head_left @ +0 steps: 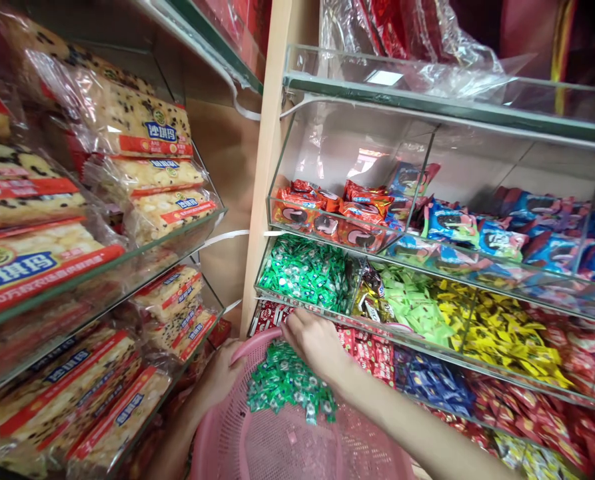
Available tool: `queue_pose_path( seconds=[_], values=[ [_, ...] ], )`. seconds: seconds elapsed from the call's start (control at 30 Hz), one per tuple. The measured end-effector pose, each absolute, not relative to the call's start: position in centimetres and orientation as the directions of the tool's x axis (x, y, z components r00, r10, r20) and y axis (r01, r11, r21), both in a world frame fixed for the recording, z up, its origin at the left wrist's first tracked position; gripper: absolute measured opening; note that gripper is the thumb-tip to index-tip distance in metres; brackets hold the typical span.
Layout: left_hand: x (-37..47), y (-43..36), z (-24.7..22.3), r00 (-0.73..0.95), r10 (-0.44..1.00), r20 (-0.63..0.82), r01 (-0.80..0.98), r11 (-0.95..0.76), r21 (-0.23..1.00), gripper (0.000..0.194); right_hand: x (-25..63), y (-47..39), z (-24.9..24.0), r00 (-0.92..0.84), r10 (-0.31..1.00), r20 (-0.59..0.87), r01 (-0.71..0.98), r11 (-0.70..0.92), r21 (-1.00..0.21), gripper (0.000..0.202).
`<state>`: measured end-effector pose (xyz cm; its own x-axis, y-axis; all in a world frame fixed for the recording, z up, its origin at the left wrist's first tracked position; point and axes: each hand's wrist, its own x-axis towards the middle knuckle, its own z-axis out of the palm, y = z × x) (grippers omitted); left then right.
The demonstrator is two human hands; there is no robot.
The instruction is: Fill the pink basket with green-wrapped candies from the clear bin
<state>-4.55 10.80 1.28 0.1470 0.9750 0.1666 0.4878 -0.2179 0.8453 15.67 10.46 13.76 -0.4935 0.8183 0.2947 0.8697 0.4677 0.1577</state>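
My left hand [223,368] is closed on the left rim of a pink plastic basket [277,443]. Green-wrapped candies [290,383] lie in the far part of this basket. Over its far rim, my right hand [314,339] is closed, fingers curled down in front of the lower shelf; what they hold, if anything, is hidden. Just above that hand, a clear bin [352,283] holds a heap of similar green candies [304,270]. Red-and-white packets [272,315] lie behind the basket's far rim.
Glass shelves with packaged pastries [162,133] stand on the left. A wooden post [264,147] separates them from bins of light green, yellow [502,333], blue [432,380] and red candies on the right. Red snack packs [352,207] fill a bin above.
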Motion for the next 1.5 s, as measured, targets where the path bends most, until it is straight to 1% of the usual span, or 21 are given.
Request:
queue_pose_path(
  seconds=[0.07, 0.13, 0.23, 0.37, 0.5, 0.6, 0.77, 0.9, 1.0, 1.07, 1.17, 1.23, 1.3, 1.37, 1.43, 1.5],
  values=[
    [-4.6, 10.8, 1.4, 0.14, 0.976, 0.167, 0.468, -0.214, 0.857, 0.026, 14.5, 12.5, 15.6, -0.417, 0.836, 0.356, 0.907, 0.406, 0.108, 0.024],
    [-4.5, 10.7, 1.6, 0.14, 0.976, 0.167, 0.437, -0.213, 0.874, 0.026, 13.8, 14.8, 16.5, -0.348, 0.861, 0.372, 0.934, 0.351, 0.063, 0.017],
    [-4.4, 10.6, 2.0, 0.146, 0.975, 0.167, 0.41, -0.214, 0.887, 0.029, 13.4, 17.9, 16.3, -0.27, 0.915, 0.3, 0.958, 0.287, -0.014, 0.013],
    [-4.4, 10.6, 2.1, 0.145, 0.978, 0.151, 0.436, -0.201, 0.877, 0.03, 13.6, 20.1, 15.4, -0.206, 0.955, 0.214, 0.969, 0.229, -0.091, 0.021],
    [-4.6, 10.7, 1.6, 0.146, 0.979, 0.142, 0.415, -0.191, 0.889, 0.029, 13.8, 20.4, 15.1, -0.213, 0.956, 0.2, 0.964, 0.239, -0.119, 0.022],
    [-4.6, 10.7, 1.6, 0.14, 0.979, 0.15, 0.412, -0.195, 0.89, 0.028, 13.9, 20.3, 14.9, -0.222, 0.952, 0.211, 0.958, 0.253, -0.133, 0.02],
    [-4.5, 10.5, 2.1, 0.154, 0.978, 0.138, 0.431, -0.193, 0.881, 0.029, 14.2, 20.3, 14.8, -0.242, 0.945, 0.222, 0.939, 0.285, -0.192, 0.015],
    [-4.4, 10.4, 2.2, 0.158, 0.977, 0.14, 0.443, -0.197, 0.874, 0.031, 14.6, 20.0, 15.0, -0.246, 0.94, 0.237, 0.935, 0.295, -0.196, 0.014],
    [-4.4, 10.3, 2.3, 0.169, 0.976, 0.135, 0.452, -0.198, 0.87, 0.032, 14.9, 19.4, 15.7, -0.226, 0.935, 0.274, 0.941, 0.283, -0.188, 0.017],
    [-4.4, 10.4, 2.4, 0.176, 0.976, 0.13, 0.455, -0.198, 0.868, 0.032, 15.1, 18.3, 16.3, -0.234, 0.91, 0.344, 0.934, 0.309, -0.181, 0.018],
    [-4.4, 10.6, 2.2, 0.17, 0.977, 0.126, 0.469, -0.193, 0.862, 0.029, 15.8, 15.2, 16.8, -0.321, 0.814, 0.485, 0.885, 0.44, -0.153, 0.02],
    [-4.5, 10.7, 1.9, 0.155, 0.98, 0.129, 0.471, -0.188, 0.862, 0.027, 16.6, 12.5, 16.2, -0.429, 0.737, 0.523, 0.832, 0.548, -0.09, 0.025],
    [-4.5, 10.8, 1.7, 0.138, 0.982, 0.131, 0.461, -0.181, 0.869, 0.025, 17.8, 9.9, 14.8, -0.533, 0.691, 0.489, 0.794, 0.607, 0.007, 0.024],
    [-4.6, 10.9, 1.7, 0.133, 0.982, 0.136, 0.45, -0.182, 0.874, 0.024, 19.4, 8.0, 12.4, -0.591, 0.685, 0.425, 0.781, 0.618, 0.09, 0.022],
    [-4.5, 10.8, 1.8, 0.147, 0.979, 0.143, 0.446, -0.194, 0.874, 0.023, 21.1, 7.0, 9.5, -0.602, 0.732, 0.321, 0.793, 0.594, 0.133, 0.019],
    [-4.5, 10.7, 1.9, 0.155, 0.977, 0.148, 0.443, -0.203, 0.873, 0.024, 22.7, 6.8, 6.7, -0.592, 0.781, 0.198, 0.805, 0.558, 0.203, 0.018]
  ],
)
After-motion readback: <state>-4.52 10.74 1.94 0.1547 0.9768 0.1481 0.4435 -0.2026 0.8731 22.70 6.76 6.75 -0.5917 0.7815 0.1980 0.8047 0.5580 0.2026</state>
